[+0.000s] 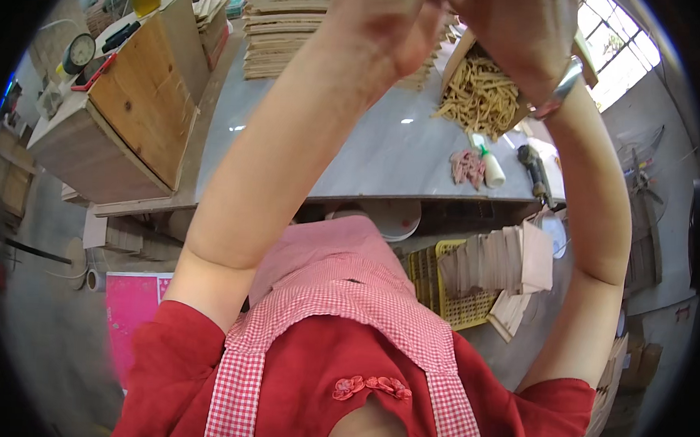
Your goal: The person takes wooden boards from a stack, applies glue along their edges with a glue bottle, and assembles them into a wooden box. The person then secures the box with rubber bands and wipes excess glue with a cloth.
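Observation:
Both arms reach up to the top edge of the picture, over the far side of a grey worktable (pixel 375 161). My left hand (pixel 399 27) and my right hand (pixel 522 43) come close together there. Their fingers are cut off or hidden, so anything held cannot be made out. Just below my right hand is a wooden box (pixel 457 60) full of thin, pale wooden strips (pixel 479 96). A stack of thin wooden boards (pixel 283 31) stands left of my left hand, partly behind the forearm.
Near the table's front right lie a white bottle with a green tip (pixel 492 169), a crumpled pink cloth (pixel 467 167) and a dark power tool (pixel 533 171). A wooden cabinet (pixel 146 103) carries a round dial (pixel 81 50). Below, wood pieces (pixel 487 262) fill a yellow basket (pixel 470 311).

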The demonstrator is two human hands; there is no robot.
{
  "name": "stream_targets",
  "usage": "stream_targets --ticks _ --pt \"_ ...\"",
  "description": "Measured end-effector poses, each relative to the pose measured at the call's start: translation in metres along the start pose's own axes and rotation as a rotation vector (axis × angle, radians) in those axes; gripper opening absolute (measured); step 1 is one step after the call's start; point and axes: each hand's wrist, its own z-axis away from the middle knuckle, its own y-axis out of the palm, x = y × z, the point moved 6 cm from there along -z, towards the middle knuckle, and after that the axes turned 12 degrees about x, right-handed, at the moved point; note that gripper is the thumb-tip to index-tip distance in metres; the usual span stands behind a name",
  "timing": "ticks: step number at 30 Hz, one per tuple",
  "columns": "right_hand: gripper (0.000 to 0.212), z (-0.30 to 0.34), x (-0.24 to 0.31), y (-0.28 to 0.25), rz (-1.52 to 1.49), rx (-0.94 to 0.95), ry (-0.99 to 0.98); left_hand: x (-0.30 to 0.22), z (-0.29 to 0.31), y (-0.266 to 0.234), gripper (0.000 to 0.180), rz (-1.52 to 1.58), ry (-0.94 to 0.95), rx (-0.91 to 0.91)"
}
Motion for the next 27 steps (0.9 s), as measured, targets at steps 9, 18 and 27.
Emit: stream_targets --ticks 9,18,27 --pt "0.023 0.125 0.108 0.066 -0.177 0.261 0.204 0.044 0.193 -0.047 0.027 -0.046 -0.213 -0.682" --pt "0.037 0.205 0.216 0.126 -0.562 0.540 0.320 0.062 0.361 -0.122 0.027 0.165 -0.472 -0.861" --pt "0.040 0.239 0.159 0.182 -0.987 0.457 0.456 0.025 0.397 -0.231 0.056 0.045 -0.617 -0.916"
